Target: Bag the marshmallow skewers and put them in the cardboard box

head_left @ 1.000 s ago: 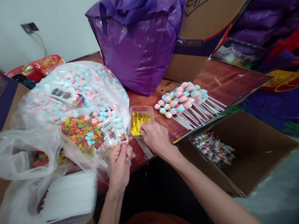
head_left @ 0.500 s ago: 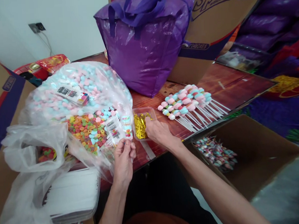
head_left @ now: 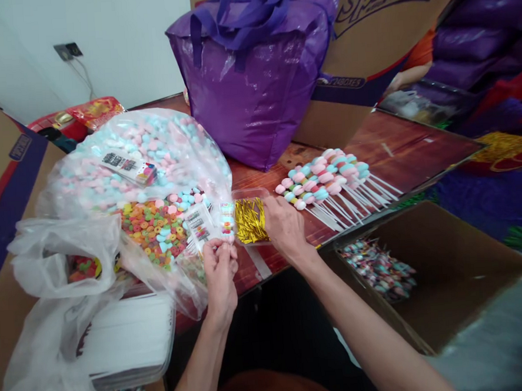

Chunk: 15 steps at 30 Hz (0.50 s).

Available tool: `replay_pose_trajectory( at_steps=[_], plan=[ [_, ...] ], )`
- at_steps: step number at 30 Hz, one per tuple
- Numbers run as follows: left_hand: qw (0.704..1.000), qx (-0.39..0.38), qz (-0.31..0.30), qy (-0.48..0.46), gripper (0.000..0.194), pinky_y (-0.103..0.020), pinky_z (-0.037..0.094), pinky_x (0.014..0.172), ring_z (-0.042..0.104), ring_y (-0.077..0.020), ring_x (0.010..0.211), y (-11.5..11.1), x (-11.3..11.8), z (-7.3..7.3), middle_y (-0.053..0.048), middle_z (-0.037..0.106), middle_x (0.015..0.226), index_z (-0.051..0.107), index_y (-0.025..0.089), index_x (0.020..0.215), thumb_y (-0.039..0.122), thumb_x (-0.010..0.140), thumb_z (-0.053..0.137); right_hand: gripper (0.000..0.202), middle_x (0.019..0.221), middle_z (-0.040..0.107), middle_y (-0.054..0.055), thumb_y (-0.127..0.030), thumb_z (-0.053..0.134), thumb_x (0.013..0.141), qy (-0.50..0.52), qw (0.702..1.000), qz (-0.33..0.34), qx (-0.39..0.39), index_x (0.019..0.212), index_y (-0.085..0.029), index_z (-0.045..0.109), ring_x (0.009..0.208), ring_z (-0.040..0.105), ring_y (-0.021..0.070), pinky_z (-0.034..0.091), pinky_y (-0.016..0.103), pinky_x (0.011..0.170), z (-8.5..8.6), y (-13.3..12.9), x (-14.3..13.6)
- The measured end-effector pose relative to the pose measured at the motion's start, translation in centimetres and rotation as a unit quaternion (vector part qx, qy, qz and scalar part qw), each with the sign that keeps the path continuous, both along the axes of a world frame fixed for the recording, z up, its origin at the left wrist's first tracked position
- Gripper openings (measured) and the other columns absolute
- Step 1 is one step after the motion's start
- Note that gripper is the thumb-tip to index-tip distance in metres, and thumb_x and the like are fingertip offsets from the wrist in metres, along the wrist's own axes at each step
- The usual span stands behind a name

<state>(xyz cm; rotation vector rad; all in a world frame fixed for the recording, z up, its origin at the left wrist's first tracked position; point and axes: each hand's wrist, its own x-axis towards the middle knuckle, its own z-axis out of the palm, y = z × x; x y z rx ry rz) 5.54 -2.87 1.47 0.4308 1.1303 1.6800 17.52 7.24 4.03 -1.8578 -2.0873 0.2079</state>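
Note:
My left hand point(head_left: 221, 264) is closed in a pinch around the lower end of a wrapped candy skewer point(head_left: 227, 218), which stands upright in a clear printed bag. Beside it lies a stack of clear printed bags point(head_left: 199, 223). My right hand point(head_left: 284, 225) is at the right side of a small clear plastic tub point(head_left: 251, 192) of gold twist ties point(head_left: 249, 221). Its fingers are curled, and what they pinch, if anything, is hidden. To the right of that hand, candy skewers on white sticks point(head_left: 326, 177) lie in a pile.
A large clear bag of pastel candies point(head_left: 151, 134) and loose ring candies point(head_left: 145, 226) cover the left side. Behind stands a purple bag point(head_left: 254, 84). White sticks fill a tub point(head_left: 128, 339). An open carton point(head_left: 447, 284) holds wrapped skewers. Another person's arm point(head_left: 413, 74) shows at right.
My right hand has drawn back to the right from over the gold twist ties. My left hand, with the wrapped skewer, has shifted slightly right. More of the other person's arm shows.

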Motion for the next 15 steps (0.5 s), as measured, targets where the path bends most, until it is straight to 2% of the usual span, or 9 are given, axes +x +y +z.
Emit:
replay_pose_trajectory(
  at_steps=[2, 4, 6, 8, 11, 13, 15],
  plan=[
    [1.0, 0.002, -0.006, 0.001, 0.03, -0.016, 0.02, 0.046, 0.032, -0.0037, 0.049, 0.1, 0.1, 0.0, 0.006, 0.054, 0.066, 0.05, 0.021, 0.088, 0.035, 0.077, 0.075, 0.028, 0.099, 0.068, 0.014, -0.014, 0.04, 0.096, 0.078, 0.995, -0.035, 0.049, 0.101, -0.012, 0.068, 0.081, 0.062, 0.022, 0.038, 0.029, 0.065, 0.1, -0.5, 0.5],
    [1.0, 0.004, -0.014, 0.002, 0.029, -0.016, 0.02, 0.046, 0.031, -0.0033, 0.049, 0.2, 0.2, 0.0, 0.006, 0.054, 0.067, 0.05, 0.021, 0.087, 0.034, 0.078, 0.074, 0.022, 0.088, 0.069, 0.009, -0.019, 0.047, 0.093, 0.231, 0.971, 0.0, 0.059, 0.09, -0.014, 0.068, 0.078, 0.061, 0.0201, 0.042, 0.028, 0.068, 0.3, -1.5, 0.8],
    [1.0, 0.004, -0.027, -0.003, 0.027, -0.016, 0.019, 0.046, 0.03, -0.0029, 0.048, 0.2, 0.3, 0.1, 0.006, 0.053, 0.067, 0.05, 0.02, 0.086, 0.033, 0.078, 0.073, 0.017, 0.077, 0.067, 0.004, -0.025, 0.055, 0.089, 0.394, 0.916, 0.074, 0.002, 0.082, -0.016, 0.068, 0.071, 0.059, 0.0175, 0.044, 0.027, 0.066, 0.2, -3.0, 0.8],
    [0.999, 0.001, -0.045, -0.015, 0.025, -0.017, 0.021, 0.047, 0.031, -0.003, 0.049, 0.2, 0.5, 0.3, 0.006, 0.053, 0.067, 0.05, 0.02, 0.086, 0.03, 0.078, 0.073, 0.016, 0.07, 0.066, 0.001, -0.028, 0.061, 0.085, 0.494, 0.856, 0.127, -0.085, 0.076, -0.017, 0.068, 0.066, 0.059, 0.0159, 0.046, 0.026, 0.063, -0.1, -4.7, 0.3],
    [0.997, -0.005, -0.067, -0.033, 0.023, -0.016, 0.023, 0.048, 0.032, -0.0041, 0.049, -0.1, 0.9, 0.5, 0.007, 0.051, 0.063, 0.051, 0.021, 0.086, 0.026, 0.077, 0.071, 0.016, 0.068, 0.068, 0.0, -0.03, 0.065, 0.082, 0.553, 0.815, 0.105, -0.14, 0.072, -0.018, 0.068, 0.063, 0.06, 0.0152, 0.048, 0.027, 0.062, -0.8, -6.7, -0.5],
    [0.996, -0.001, -0.081, -0.033, 0.021, -0.017, 0.023, 0.047, 0.032, -0.0047, 0.049, -0.3, 1.2, 0.5, 0.008, 0.047, 0.061, 0.052, 0.021, 0.086, 0.026, 0.078, 0.071, 0.016, 0.067, 0.068, 0.0, -0.032, 0.067, 0.081, 0.57, 0.806, 0.07, -0.144, 0.073, -0.018, 0.067, 0.061, 0.06, 0.0152, 0.049, 0.027, 0.061, -1.2, -7.3, -0.7],
    [0.996, 0.011, -0.087, -0.007, 0.021, -0.017, 0.026, 0.047, 0.033, -0.0052, 0.05, -0.6, 1.4, 0.2, 0.008, 0.047, 0.064, 0.055, 0.022, 0.087, 0.03, 0.079, 0.073, 0.016, 0.066, 0.068, 0.0, -0.033, 0.067, 0.081, 0.566, 0.81, 0.055, -0.143, 0.074, -0.018, 0.067, 0.059, 0.059, 0.0151, 0.049, 0.027, 0.058, -1.4, -7.5, -0.6]
  ],
)
